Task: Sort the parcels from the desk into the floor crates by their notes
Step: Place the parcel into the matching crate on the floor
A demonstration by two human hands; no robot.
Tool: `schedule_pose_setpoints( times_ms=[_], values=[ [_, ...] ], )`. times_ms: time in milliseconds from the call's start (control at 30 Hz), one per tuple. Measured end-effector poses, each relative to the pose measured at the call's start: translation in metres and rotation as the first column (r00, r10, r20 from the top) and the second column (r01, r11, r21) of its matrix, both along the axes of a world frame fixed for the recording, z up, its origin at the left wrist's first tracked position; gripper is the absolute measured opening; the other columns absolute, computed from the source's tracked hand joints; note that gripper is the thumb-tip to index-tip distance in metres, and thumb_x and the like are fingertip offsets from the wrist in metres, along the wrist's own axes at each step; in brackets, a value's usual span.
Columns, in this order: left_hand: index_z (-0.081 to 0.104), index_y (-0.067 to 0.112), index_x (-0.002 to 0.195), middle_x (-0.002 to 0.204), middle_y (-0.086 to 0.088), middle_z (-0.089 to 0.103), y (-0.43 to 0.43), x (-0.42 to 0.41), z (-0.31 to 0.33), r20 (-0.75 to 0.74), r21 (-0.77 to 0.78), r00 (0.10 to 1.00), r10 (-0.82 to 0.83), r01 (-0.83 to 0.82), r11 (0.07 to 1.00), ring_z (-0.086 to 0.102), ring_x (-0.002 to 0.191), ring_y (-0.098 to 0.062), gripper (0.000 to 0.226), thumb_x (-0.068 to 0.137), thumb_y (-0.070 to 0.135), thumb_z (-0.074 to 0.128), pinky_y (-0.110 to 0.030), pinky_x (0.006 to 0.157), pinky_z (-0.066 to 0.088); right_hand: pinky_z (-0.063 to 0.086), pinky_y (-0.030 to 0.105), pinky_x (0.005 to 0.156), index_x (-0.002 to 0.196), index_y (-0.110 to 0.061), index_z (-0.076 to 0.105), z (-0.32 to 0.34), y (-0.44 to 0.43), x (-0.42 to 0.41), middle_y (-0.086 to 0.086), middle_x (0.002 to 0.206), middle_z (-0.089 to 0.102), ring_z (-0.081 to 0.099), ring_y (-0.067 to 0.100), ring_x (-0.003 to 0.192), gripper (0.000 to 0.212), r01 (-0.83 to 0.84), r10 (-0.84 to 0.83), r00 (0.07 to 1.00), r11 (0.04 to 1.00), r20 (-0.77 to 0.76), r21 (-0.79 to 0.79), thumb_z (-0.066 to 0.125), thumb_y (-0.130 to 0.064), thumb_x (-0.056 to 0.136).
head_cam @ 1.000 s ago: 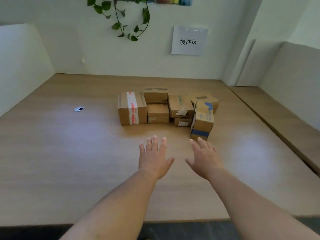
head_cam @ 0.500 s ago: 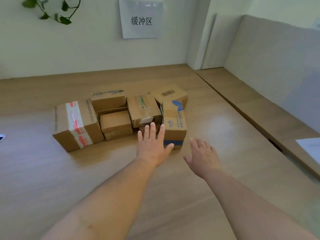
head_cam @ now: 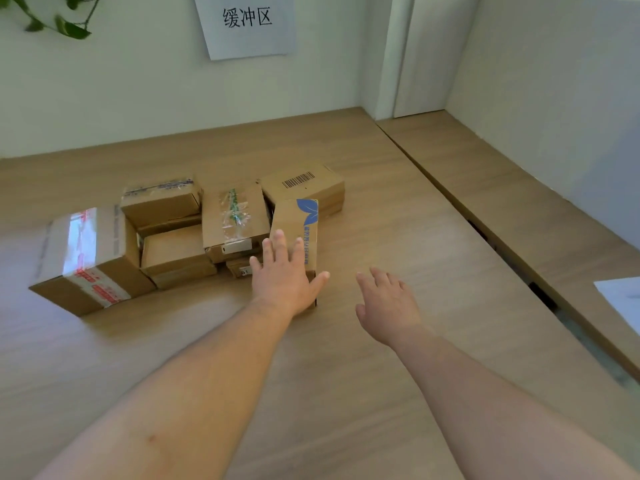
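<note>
Head view has your two bare forearms coming in from the bottom edge over the wooden desk (head_cam: 346,393). Your left hand (head_cam: 282,275), just below frame centre, is flat with fingers spread over the near end of the blue-leaf parcel (head_cam: 298,230); contact looks likely, but I cannot be sure. Your right hand (head_cam: 386,303) is open too, fingers relaxed and holding nothing. It sits above bare desk just right of that parcel, placed, I judge, to close on its free side for a two-handed lift. That parcel sits at the pile's right edge, so its right side is unobstructed. Behind and left of it the other parcels cluster, with the red-taped parcel (head_cam: 86,261) at the left and the barcode parcel (head_cam: 304,183) farthest back. A paper sign (head_cam: 246,24) hangs at top centre. No crates show, and I cannot read any note.
</note>
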State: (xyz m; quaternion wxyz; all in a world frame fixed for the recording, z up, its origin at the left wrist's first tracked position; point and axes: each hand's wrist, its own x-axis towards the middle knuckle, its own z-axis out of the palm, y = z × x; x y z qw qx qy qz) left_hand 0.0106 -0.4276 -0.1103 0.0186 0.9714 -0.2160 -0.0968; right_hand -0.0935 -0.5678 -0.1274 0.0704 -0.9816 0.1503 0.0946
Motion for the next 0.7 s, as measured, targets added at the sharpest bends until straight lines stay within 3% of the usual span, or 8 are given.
schedule_pose_setpoints(
  times_ms=[100, 200, 367, 467, 600, 700],
  values=[
    [0.008, 0.021, 0.154, 0.161, -0.013, -0.013, -0.007, 0.0, -0.004, -0.01, -0.039, 0.996, 0.085, -0.085, 0.996, -0.003, 0.148, -0.034, 0.081, 0.093, 0.063, 0.04, -0.05, 0.116, 0.019, 0.021, 0.039, 0.114, 0.151, -0.017, 0.021, -0.007, -0.011, -0.001, 0.012, 0.16, 0.015, 0.021, 0.027, 0.144, 0.059, -0.038, 0.038, 0.999, 0.999, -0.015, 0.0, 0.043, -0.03, 0.098],
    [0.012, 0.022, 0.154, 0.16, -0.015, -0.004, -0.013, -0.002, 0.002, 0.0, -0.035, 0.987, 0.16, -0.16, 0.986, 0.014, 0.142, -0.037, 0.084, 0.088, 0.058, 0.049, -0.042, 0.105, 0.036, 0.022, 0.039, 0.114, 0.15, -0.017, 0.023, -0.01, -0.02, -0.002, 0.012, 0.159, 0.016, 0.022, 0.028, 0.143, 0.058, -0.065, 0.065, 0.998, 0.998, -0.013, -0.002, 0.044, -0.031, 0.098],
    [0.012, 0.027, 0.153, 0.159, -0.011, 0.009, -0.006, -0.02, 0.009, -0.074, -0.052, 0.964, 0.254, -0.258, 0.965, 0.018, 0.138, -0.035, 0.087, 0.082, 0.058, 0.051, -0.04, 0.099, 0.039, 0.023, 0.04, 0.113, 0.148, -0.017, 0.029, -0.013, -0.023, 0.001, 0.012, 0.158, 0.02, 0.024, 0.028, 0.143, 0.054, -0.069, 0.07, 0.998, 0.996, -0.012, 0.053, 0.042, -0.035, 0.099],
    [0.012, 0.03, 0.153, 0.16, -0.006, 0.013, 0.009, -0.038, 0.011, -0.147, -0.13, 0.941, 0.306, -0.325, 0.937, 0.017, 0.14, -0.033, 0.087, 0.08, 0.056, 0.053, -0.041, 0.102, 0.036, 0.031, 0.041, 0.108, 0.143, -0.014, 0.036, -0.015, -0.02, 0.004, 0.014, 0.147, 0.037, 0.036, 0.032, 0.134, 0.051, -0.003, 0.005, 1.0, 0.985, -0.01, 0.173, 0.037, -0.043, 0.101],
    [0.012, 0.032, 0.154, 0.158, -0.003, 0.021, 0.028, -0.059, 0.015, -0.276, -0.214, 0.893, 0.356, -0.419, 0.883, 0.021, 0.14, -0.03, 0.085, 0.083, 0.05, 0.055, -0.042, 0.107, 0.032, 0.038, 0.042, 0.099, 0.141, -0.009, 0.034, -0.016, -0.007, 0.01, 0.018, 0.138, 0.048, 0.046, 0.035, 0.127, 0.057, 0.109, -0.085, 0.994, 0.896, -0.074, 0.43, 0.031, -0.05, 0.102],
    [0.014, 0.032, 0.154, 0.153, -0.007, 0.033, 0.042, -0.067, 0.021, -0.539, -0.354, 0.755, 0.373, -0.605, 0.713, 0.04, 0.128, -0.026, 0.077, 0.089, 0.032, 0.056, -0.034, 0.094, 0.042, 0.04, 0.039, 0.094, 0.137, -0.009, 0.038, -0.014, 0.012, 0.015, 0.015, 0.134, 0.053, 0.05, 0.034, 0.123, 0.054, 0.148, -0.116, 0.989, 0.823, -0.093, 0.549, 0.037, -0.049, 0.1]
  ],
)
